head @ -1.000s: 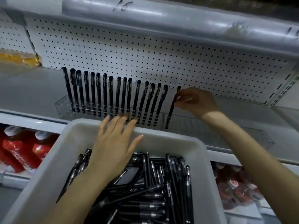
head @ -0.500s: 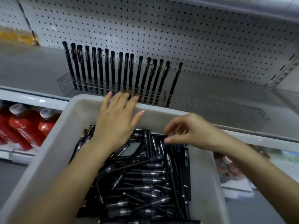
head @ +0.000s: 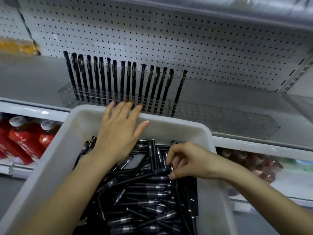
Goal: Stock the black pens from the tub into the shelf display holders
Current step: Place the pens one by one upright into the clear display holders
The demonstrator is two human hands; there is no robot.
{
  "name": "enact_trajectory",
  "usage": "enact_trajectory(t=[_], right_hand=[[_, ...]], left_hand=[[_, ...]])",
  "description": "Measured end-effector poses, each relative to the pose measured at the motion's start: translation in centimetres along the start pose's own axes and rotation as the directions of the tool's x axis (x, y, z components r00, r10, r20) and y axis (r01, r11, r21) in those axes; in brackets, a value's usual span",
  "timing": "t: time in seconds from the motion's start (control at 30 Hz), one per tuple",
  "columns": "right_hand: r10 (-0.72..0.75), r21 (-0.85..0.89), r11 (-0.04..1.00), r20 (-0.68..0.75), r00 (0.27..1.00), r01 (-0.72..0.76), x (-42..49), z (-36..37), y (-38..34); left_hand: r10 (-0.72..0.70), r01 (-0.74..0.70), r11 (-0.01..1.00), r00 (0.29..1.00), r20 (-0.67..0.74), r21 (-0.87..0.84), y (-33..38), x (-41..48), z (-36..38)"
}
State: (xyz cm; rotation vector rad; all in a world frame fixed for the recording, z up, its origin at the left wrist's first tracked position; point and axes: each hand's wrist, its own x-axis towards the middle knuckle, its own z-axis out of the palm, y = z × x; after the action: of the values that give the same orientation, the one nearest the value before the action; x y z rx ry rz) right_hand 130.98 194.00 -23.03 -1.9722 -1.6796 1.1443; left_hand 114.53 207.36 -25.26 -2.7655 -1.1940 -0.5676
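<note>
Right hand (head: 186, 160) lowered into tub (head: 169, 122) | pinches pen (head: 152, 173) end | axis left-right

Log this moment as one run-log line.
step: pick | right hand: pinches black pen in white plastic tub | left hand: open over tub's far rim | clear plastic holder: partly filled

Two bare forearms (head: 67, 192) come in from 7 o'clock and 4 o'clock, uncovered right to the frame edge. The left hand (head: 118, 133) and right hand (head: 188, 160) have slim fingers (head: 126, 109) and neat, pale nails (head: 146, 123) (clearest on both thumbs).
</note>
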Motion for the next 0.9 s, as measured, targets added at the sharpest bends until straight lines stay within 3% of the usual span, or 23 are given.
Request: enact_trajectory(t=[0.13,0.27,0.33,0.43,0.57,0.7,0.9], right_hand=[[-0.022,0.322,0.946,-0.019,1.0,0.027,-1.0,-1.9,-0.4],[-0.072,0.412,0.89,-0.299,0.952,0.197,-1.9,-6.0,-1.1],[-0.062,0.453,0.836,-0.484,0.873,0.31,-2.1,-8.3,-1.2],[-0.033,0.402,0.798,-0.714,0.699,0.449,-1.5,-11.5,-1.0],[-0.063,0.28,0.797,-0.842,0.535,0.536,0.1,-14.2,-0.9],[-0.094,0.239,0.807,-0.851,0.517,0.54,1.3,-15.4,-0.9],[-0.132,0.211,0.831,-0.824,0.551,0.514,2.9,-15.5,-0.8]], left_hand=[[-0.013,0.014,0.999,0.999,0.032,-0.041,0.2,0.5,-0.8],[0.025,-0.022,0.998,0.998,0.052,-0.056,0.7,1.1,-1.6],[0.068,-0.063,0.995,0.996,0.063,-0.08,1.3,1.3,-1.8],[0.141,-0.132,0.986,0.986,0.088,-0.097,2.1,1.4,-1.9],[0.196,-0.191,0.98,0.971,0.135,-0.047,2.6,1.5,-1.6],[0.234,-0.245,0.965,0.966,0.111,0.092,2.7,2.1,-1.1],[0.257,-0.263,0.961,0.963,0.079,0.089,2.4,2.5,-0.3]])
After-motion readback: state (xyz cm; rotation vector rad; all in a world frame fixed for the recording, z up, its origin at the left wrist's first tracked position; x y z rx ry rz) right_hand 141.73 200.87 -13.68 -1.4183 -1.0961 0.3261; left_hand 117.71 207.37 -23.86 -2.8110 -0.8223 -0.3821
